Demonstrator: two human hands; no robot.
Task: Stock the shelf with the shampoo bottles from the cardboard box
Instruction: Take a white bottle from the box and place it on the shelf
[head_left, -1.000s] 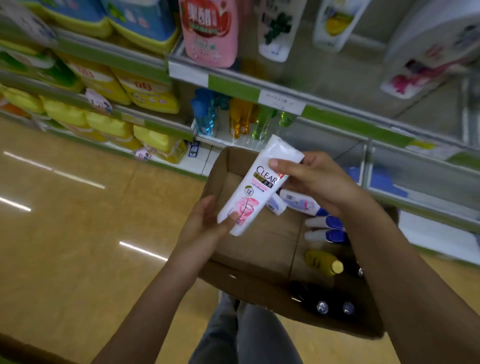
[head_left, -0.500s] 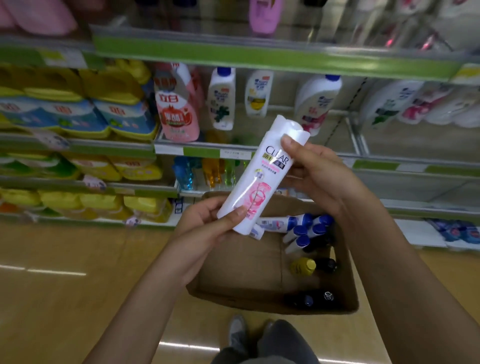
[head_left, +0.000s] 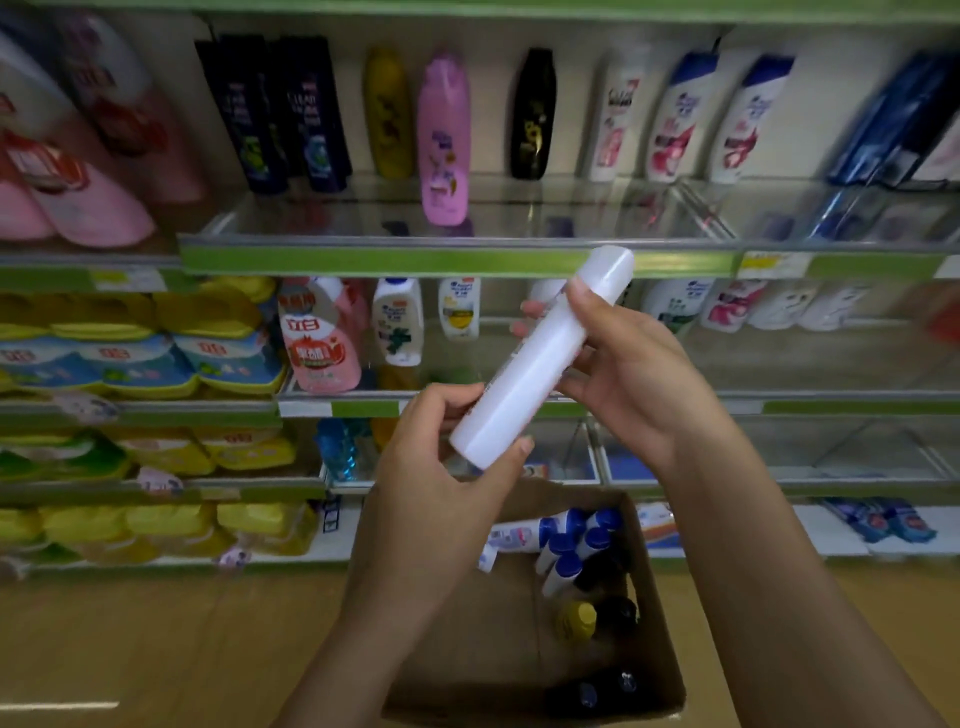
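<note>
place: shop | shelves (head_left: 457, 260) of toiletry bottles (head_left: 444, 140), price tags (head_left: 774, 264)

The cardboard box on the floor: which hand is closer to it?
Left. The left hand grips the white bottle's lower end just above the cardboard box; the right hand holds its upper part, higher up.

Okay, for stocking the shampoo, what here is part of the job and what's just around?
Job: white bottle held by left hand and right hand; cardboard box with more bottles; shampoo shelf.

Just around: yellow packs; pink pouches; floor.
</note>
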